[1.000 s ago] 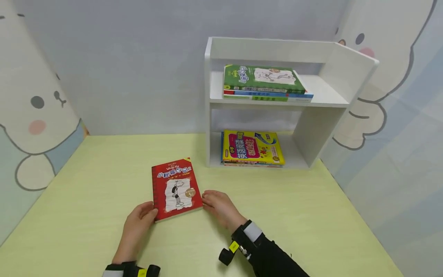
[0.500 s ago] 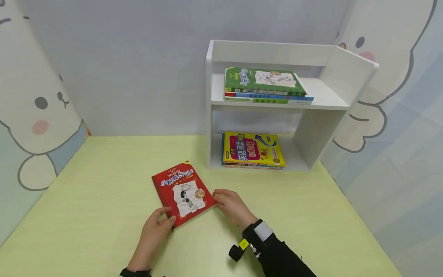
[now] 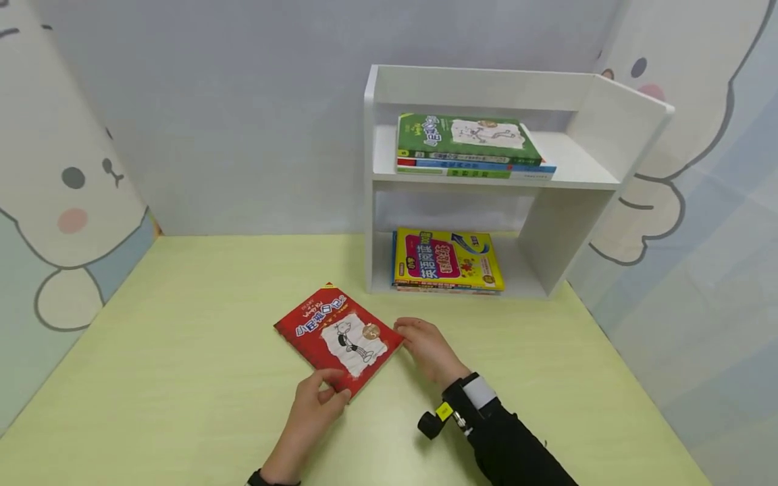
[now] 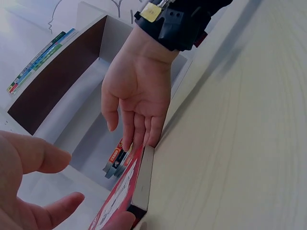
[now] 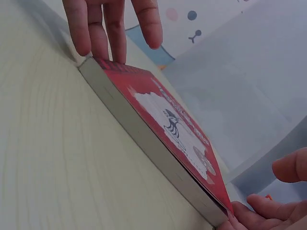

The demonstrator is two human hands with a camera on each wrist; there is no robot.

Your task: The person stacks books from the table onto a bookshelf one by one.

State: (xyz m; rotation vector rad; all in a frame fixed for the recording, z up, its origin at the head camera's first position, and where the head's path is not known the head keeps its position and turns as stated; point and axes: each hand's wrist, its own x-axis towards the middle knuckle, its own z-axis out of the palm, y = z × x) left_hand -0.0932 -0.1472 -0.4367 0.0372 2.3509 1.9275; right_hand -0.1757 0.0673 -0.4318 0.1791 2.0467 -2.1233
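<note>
A red paperback comic book lies on the pale yellow table, cover up and turned at a slant. My left hand touches its near corner, the index finger reaching over the cover. At the right corner, the fingertips of my right hand meet the edge. In the left wrist view, the right hand shows its palm, fingers fairly straight, thumb apart from the book. From the right wrist, the left hand has straight, spread fingers at the far corner of the book.
Behind and to the right stands a white two-level bookshelf. Its upper level bears a stack of books topped by a green one; a yellow book tops the lower stack. Walls with cartoon animals enclose the table.
Both hands have moved rightward with the book. The book has turned clockwise from nearly upright to a strong slant, sliding slightly right. The shelf and its stacks have stayed put.
</note>
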